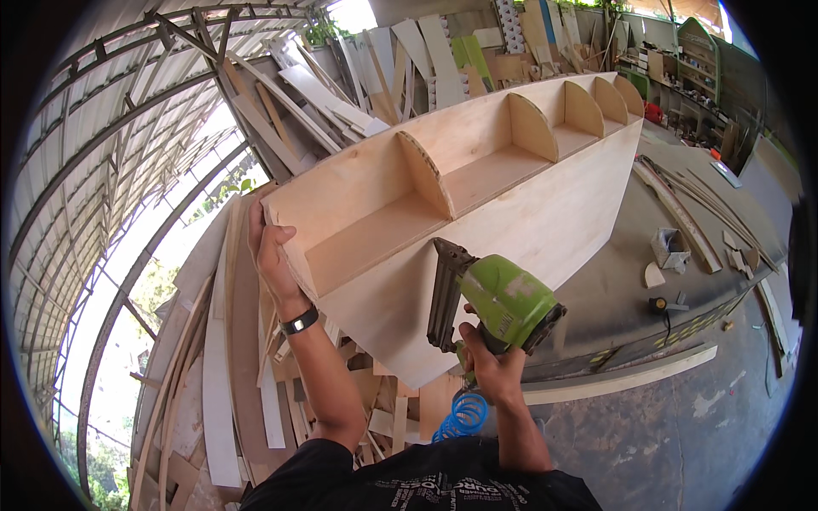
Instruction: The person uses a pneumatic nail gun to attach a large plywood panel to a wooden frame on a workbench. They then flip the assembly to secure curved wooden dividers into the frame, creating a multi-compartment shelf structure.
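The right hand is wrapped tight round the handle of a green nail gun, its dark magazine nose set against the front panel of a long plywood shelf unit, with a blue coiled air hose dangling at six o'clock. At nine o'clock from the gun, the left hand clasps the shelf's near end panel, fingers curled over the edge. The unit runs from centre toward one o'clock, curved dividers splitting it into bays. It looks stiff but bulky and probably awkward more than heavy; the end panel and top edges seem the sound places to hold. Offcut boards lie heaped at seven o'clock, a workbench at three.
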Available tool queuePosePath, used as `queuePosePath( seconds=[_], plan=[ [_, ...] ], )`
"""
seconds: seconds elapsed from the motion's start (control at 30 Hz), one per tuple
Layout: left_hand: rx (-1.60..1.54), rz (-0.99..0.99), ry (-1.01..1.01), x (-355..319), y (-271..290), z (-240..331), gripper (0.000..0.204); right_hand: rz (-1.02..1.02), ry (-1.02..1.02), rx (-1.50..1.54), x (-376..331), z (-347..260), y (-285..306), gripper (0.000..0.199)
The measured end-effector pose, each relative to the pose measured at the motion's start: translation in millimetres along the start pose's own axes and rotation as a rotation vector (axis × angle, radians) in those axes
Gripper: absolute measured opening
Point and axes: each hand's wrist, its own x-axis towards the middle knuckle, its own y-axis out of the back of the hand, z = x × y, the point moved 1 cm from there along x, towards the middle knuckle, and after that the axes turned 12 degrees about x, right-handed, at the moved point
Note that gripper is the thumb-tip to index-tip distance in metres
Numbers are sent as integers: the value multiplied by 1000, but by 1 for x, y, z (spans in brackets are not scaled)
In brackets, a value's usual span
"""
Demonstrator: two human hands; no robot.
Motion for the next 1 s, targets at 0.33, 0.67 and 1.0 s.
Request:
queuePosePath(
  seconds=[0.33,0.67,1.0],
  plan=[
    [-45,7,34,-1,-3,2,62,3,-9,-6,8,-1,5,15],
    [-33,62,26,-2,-1,1,65,-34,64,-72,12,3,7,9],
    [97,-37,80,-7,-8,-2,75,195,-13,66,30,6,91,34]
  ],
)
